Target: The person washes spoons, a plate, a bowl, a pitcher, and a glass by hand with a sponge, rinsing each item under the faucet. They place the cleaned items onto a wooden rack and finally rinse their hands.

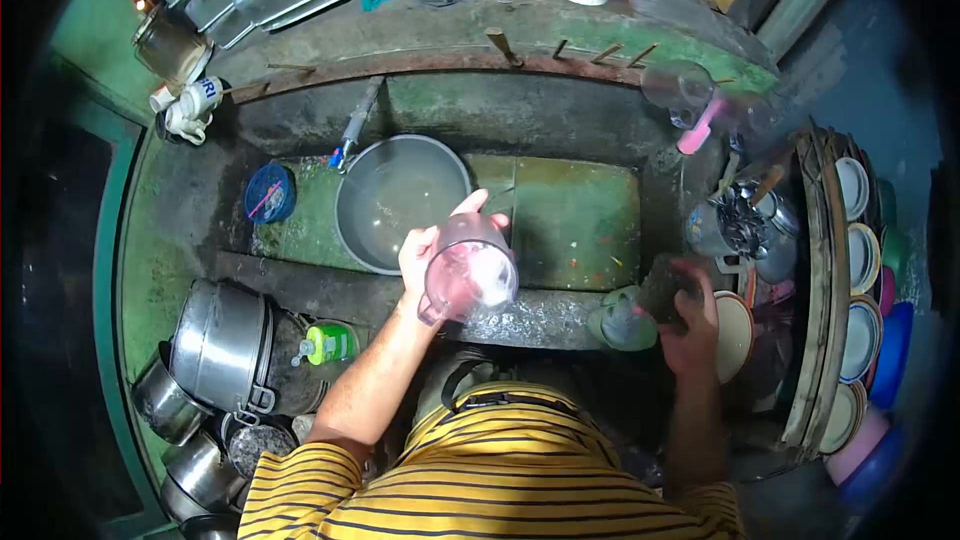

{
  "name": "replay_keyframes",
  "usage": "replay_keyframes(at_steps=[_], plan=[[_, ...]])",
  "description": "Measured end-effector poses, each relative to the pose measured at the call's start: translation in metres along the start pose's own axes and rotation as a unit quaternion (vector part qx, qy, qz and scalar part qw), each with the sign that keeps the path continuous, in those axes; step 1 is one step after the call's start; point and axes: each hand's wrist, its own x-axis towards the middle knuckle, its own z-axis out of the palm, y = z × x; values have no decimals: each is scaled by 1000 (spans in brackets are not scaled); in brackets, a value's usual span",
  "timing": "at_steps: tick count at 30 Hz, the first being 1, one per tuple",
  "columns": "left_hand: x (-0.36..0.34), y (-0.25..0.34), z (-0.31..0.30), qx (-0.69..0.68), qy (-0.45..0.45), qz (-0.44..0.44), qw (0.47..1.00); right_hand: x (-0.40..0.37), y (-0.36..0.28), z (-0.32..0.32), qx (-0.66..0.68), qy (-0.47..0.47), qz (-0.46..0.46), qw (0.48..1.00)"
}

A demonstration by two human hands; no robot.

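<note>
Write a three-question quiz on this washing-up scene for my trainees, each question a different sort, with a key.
1. Multiple choice. What does the left hand hold?
a) a steel tray
b) a clear mug with a handle
c) a soap bottle
2. True or false. The blue bowl sits to the left of the grey basin, from the person's viewpoint.
3. Fill in the blank. The person wears a yellow shirt with dark ____.

Key: 1. b; 2. true; 3. stripes.
</note>
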Motion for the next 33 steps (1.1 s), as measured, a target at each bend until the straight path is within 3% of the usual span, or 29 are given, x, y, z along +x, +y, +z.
replay_keyframes(at_steps=[2,3,6,8,9,11,12,13,15,17,18,20,21,22,23,24,25,26,27,30,31,33], plan=[[-4,17,-40,95,210,71,970,2,22,-30,-248,44,-4,968],[-9,33,-76,155,289,93,940,-1,29,-36,-399,64,-17,915],[-40,110,-202,223,497,73,835,-9,82,-101,-485,75,8,871],[-53,154,-250,80,493,129,857,-16,104,-122,-589,96,24,802],[-53,169,-264,41,475,144,867,-15,108,-120,-593,95,26,799],[-39,178,-275,39,468,122,874,-13,117,-117,-650,166,96,736],[-32,183,-281,42,458,101,882,-11,123,-119,-596,187,84,777],[-29,189,-302,45,358,82,929,-12,128,-120,-649,193,61,733],[-6,184,-299,-37,327,163,930,-6,123,-96,-723,187,3,665],[-1,185,-309,-52,259,233,936,7,120,-57,-717,174,-32,675],[-1,188,-305,-72,271,230,932,16,118,-34,-705,162,-72,687],[-10,194,-334,-111,258,198,939,46,119,43,-704,90,-99,698],[-10,196,-325,-114,257,201,939,63,133,77,-672,47,-134,727],[-11,195,-314,-118,272,198,934,78,145,115,-677,-8,-149,721],[-11,193,-305,-122,286,195,930,95,162,145,-661,-92,-171,725],[-14,192,-306,-125,284,201,929,109,175,186,-607,-150,-168,763],[-17,191,-308,-113,242,178,947,127,194,221,-586,-232,-183,755],[-18,191,-309,-100,201,156,962,144,218,256,-591,-283,-250,712],[-11,189,-293,-121,294,178,931,162,238,286,-599,-311,-256,692],[-16,184,-339,-69,307,209,926,210,316,331,-666,-355,-300,584],[-16,181,-355,-65,279,212,934,225,324,343,-663,-364,-303,580],[-16,184,-331,-57,324,207,921,249,333,364,-776,-434,-19,457]])
